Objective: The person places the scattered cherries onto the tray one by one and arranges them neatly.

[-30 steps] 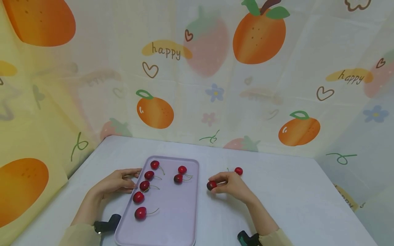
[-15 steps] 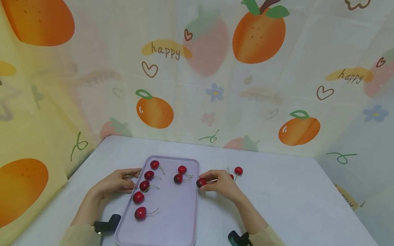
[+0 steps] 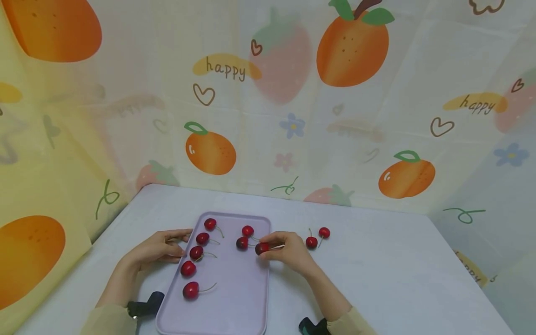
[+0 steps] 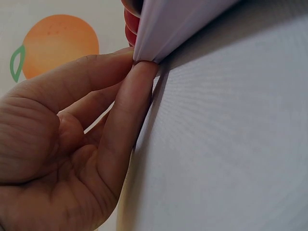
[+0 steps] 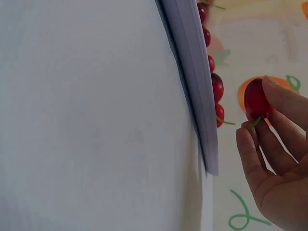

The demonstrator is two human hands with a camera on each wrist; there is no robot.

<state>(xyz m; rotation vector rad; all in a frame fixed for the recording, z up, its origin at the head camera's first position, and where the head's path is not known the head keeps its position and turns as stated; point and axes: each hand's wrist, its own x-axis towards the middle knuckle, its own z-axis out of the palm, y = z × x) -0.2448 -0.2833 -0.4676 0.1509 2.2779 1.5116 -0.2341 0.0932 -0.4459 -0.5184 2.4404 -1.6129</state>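
Note:
A dark red cherry [image 3: 261, 248] is pinched between the thumb and fingers of my right hand [image 3: 291, 253], over the right rim of a pale purple tray [image 3: 234, 302]. In the right wrist view the cherry [image 5: 256, 98] shows a short green stem. Two cherries lie near the tray's top right, close by this hand: one cherry [image 3: 247, 231] behind, another cherry [image 3: 242, 243] in front. My left hand [image 3: 157, 249] rests its fingertips against the tray's left edge, fingers fairly straight. Up close, its thumb [image 4: 127, 110] and index finger touch the tray's wall [image 4: 168, 24].
Along the tray's left side runs a column of several cherries [image 3: 188, 269]. On the white table [image 3: 377, 279], right of the tray, lie a cherry [image 3: 311, 242] and another cherry [image 3: 324, 232]. A fruit-printed curtain [image 3: 268, 116] stands behind the table.
My right hand has moved left with the cherry, from the table beside the tray to over its right rim. This uncovers a cherry on the table. My left hand stays put.

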